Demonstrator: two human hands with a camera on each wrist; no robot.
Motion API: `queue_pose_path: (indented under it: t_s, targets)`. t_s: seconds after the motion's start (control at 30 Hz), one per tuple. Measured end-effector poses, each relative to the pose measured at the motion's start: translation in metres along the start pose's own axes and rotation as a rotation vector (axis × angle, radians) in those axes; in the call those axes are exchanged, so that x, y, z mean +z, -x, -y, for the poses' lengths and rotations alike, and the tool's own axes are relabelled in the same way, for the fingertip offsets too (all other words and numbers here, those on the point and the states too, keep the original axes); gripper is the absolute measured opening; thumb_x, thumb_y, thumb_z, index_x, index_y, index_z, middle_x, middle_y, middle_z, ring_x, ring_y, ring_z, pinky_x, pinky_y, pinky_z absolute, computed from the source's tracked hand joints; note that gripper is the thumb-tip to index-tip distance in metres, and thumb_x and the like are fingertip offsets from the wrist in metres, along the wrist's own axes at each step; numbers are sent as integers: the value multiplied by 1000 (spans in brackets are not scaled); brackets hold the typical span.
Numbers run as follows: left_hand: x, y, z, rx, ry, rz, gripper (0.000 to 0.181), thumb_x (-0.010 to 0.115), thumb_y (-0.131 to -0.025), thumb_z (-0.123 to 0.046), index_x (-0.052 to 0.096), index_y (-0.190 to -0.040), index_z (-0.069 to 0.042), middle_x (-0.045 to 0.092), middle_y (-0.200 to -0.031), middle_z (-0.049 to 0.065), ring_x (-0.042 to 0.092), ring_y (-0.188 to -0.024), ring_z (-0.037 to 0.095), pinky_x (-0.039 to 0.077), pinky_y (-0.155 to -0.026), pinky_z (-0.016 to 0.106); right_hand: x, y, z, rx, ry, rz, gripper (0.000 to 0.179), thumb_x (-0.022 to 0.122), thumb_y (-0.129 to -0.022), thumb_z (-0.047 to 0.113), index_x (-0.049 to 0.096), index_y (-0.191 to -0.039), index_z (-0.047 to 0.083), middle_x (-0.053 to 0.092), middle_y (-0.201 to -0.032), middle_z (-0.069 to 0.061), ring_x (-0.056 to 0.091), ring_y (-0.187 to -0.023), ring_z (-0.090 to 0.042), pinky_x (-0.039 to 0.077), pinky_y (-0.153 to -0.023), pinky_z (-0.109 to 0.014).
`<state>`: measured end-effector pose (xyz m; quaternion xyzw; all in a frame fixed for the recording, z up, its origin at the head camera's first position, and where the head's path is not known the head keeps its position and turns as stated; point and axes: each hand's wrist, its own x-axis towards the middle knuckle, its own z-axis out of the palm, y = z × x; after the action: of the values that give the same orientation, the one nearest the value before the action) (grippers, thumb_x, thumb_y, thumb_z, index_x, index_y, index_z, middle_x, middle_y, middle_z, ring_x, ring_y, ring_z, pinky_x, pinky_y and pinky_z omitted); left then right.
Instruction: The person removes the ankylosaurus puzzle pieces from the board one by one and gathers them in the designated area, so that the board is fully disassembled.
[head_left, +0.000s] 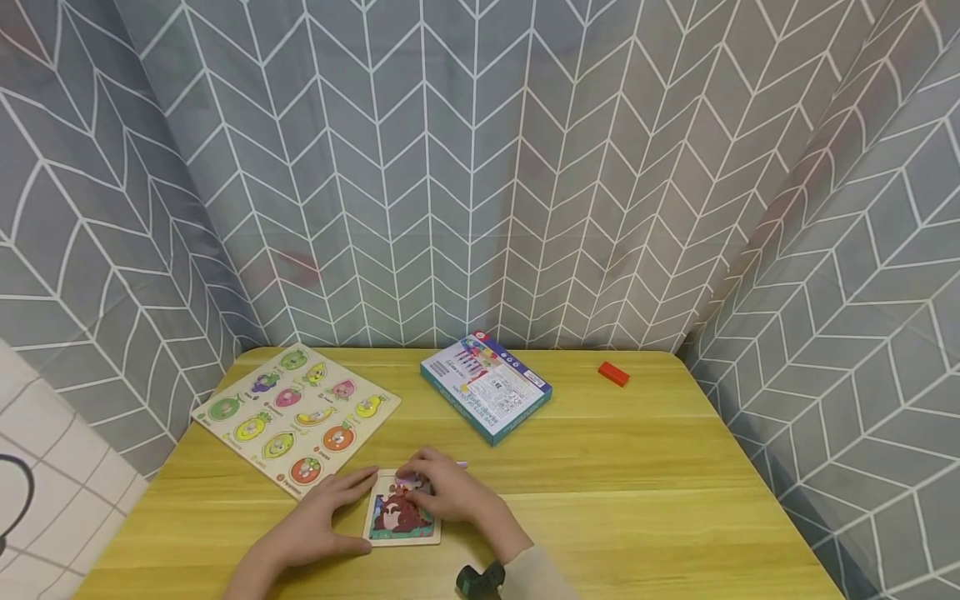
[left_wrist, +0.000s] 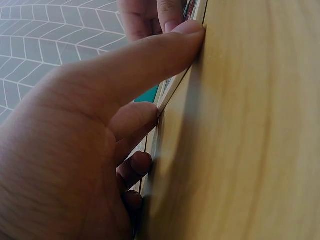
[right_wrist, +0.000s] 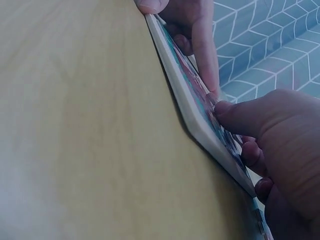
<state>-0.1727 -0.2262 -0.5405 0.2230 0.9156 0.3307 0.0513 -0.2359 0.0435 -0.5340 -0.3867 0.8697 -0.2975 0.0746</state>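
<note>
Evidently, the left hand [head_left: 318, 521] steadies the small, square jigsaw puzzle with a pale frame [head_left: 392, 521]: its thumb and fingers spread along one side, likely preventing slip on the yellow wood-grain tabletop [head_left: 637, 500]. The right hand [head_left: 448, 490] bends its fingers over the picture, a posture suited to small, flat pieces; whether they pinch or merely press cannot be told. The puzzle rests right of the near end of the large, beige fruit-picture board [head_left: 297, 421]. It shows a brown animal with a paler belly above a green strip.
</note>
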Motion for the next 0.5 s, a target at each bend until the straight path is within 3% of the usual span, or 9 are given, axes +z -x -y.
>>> queue_pose_path:
  t_s: [0.33,0.5]
  targets:
    - [-1,0,-2,13,-19,-7,95,87,-79,-59,55,-156,-15,47,-165,7,44,-144,48,39,-110,73,-1,1,0,-9,-18,-12,30,69,-104,20,72,-133,13,63,-121,4,56,-100,2,51,-90,-17]
    - [-1,1,-2,11,-14,-12,95,88,-78,-59,56,-155,-13,47,-165,7,43,-145,48,38,-111,73,-5,3,1,-4,-10,-31,30,68,-105,21,72,-133,12,65,-124,3,59,-108,-2,52,-98,-22]
